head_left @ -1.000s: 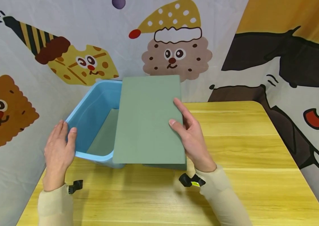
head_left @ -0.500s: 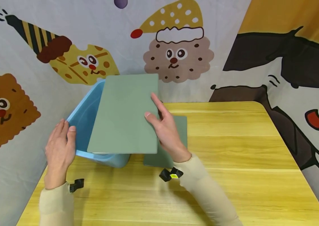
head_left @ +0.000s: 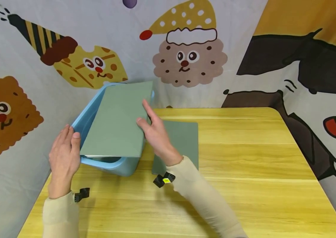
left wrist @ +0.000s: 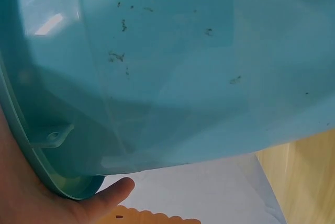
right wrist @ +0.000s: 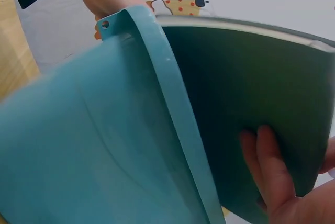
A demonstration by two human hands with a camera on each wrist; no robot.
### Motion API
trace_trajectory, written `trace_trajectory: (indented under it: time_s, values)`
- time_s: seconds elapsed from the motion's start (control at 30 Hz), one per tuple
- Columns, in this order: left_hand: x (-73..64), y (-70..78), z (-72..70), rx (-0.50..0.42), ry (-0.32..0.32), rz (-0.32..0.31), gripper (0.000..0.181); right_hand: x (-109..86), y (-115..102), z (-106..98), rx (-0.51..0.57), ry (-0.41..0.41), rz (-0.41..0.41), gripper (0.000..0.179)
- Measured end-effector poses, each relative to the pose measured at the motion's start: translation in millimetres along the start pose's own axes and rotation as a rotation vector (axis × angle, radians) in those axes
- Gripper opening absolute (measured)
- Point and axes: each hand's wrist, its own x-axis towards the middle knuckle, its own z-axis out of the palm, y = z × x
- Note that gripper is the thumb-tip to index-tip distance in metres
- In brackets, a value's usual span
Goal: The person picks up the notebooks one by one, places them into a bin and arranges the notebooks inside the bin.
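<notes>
My right hand (head_left: 159, 140) grips a green book (head_left: 115, 122) by its right edge, thumb on top and fingers (right wrist: 272, 169) underneath. The book is tilted over the mouth of a blue plastic bin (head_left: 127, 168), covering most of its opening. A strip of white pages shows along the book's edge in the right wrist view. My left hand (head_left: 63, 160) rests with straight fingers against the bin's left rim. In the left wrist view the bin's outer wall (left wrist: 178, 77) fills most of the picture. The inside of the bin is largely hidden.
Another flat green book or board (head_left: 186, 140) lies on the wooden table (head_left: 245, 185) to the right of the bin, partly behind my right forearm. A cloth backdrop (head_left: 138, 59) with cartoon prints hangs close behind the table and along its sides.
My right hand has carried the book leftward over the bin and lowered it a little. The green item on the table is now more exposed. My left hand stays at the rim.
</notes>
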Motion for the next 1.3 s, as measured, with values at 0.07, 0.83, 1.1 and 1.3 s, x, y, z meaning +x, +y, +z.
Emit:
trace_trajectory:
  time_s: [0.07,0.83,1.1,1.3]
  values:
    - [-0.1,0.5,-0.3,-0.001,0.004,-0.002,0.088,2.2,0,3,0.016,-0.009,0.020,0.064]
    - [-0.9,-0.2,-2.5,0.005,-0.011,-0.026,0.086,16.8,6,27,-0.059,-0.022,0.005,0.066]
    - [-0.2,-0.5,-1.9,0.004,-0.007,-0.005,0.088,21.8,7,42,-0.132,-0.053,0.015,0.067]
    - [0.7,0.3,-0.8,0.006,-0.004,0.000,0.087,23.7,8,52,-0.184,-0.068,0.036,0.067]
